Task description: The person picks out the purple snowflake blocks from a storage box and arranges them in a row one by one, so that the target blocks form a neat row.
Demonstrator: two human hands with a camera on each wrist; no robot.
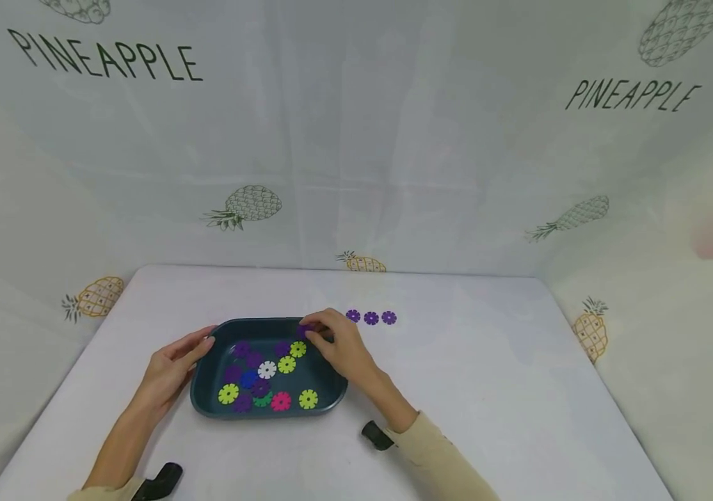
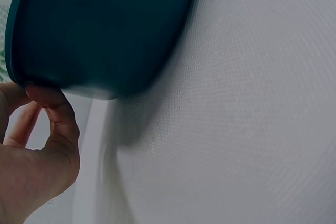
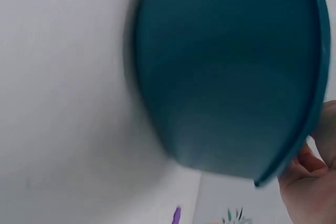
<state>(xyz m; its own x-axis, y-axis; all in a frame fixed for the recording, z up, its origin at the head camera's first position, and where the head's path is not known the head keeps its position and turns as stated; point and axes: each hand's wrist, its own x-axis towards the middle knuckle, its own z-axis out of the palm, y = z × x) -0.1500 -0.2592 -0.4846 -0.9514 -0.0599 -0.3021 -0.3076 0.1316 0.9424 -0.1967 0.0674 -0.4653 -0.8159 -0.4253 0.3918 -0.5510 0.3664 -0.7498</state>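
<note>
My left hand [image 1: 167, 369] grips the rim of a dark teal tray [image 1: 211, 372] at its far left corner. In the left wrist view, the thumb and fingers pinch that rim. Over the tray's far right corner, my right hand [image 1: 346, 348] pinches a purple snowflake-shaped plastic disc [image 1: 304, 330] between thumb and fingers. Inside the tray lie several more purple discs [image 1: 242, 402], several yellow-green ones [image 1: 228, 394], a white disc [image 1: 266, 369], a pink disc [image 1: 281, 401], and blue and green ones. The right wrist view shows mostly the tray's outer wall [image 3: 226, 77]; the held disc is hidden there.
Three purple discs [image 1: 371, 318] lie in a row on the white table [image 1: 487, 390], beyond the tray's far right corner. Behind the table hangs a pale curtain [image 1: 394, 139] printed with pineapples. A dark wrist device [image 1: 376, 435] sits at the right sleeve.
</note>
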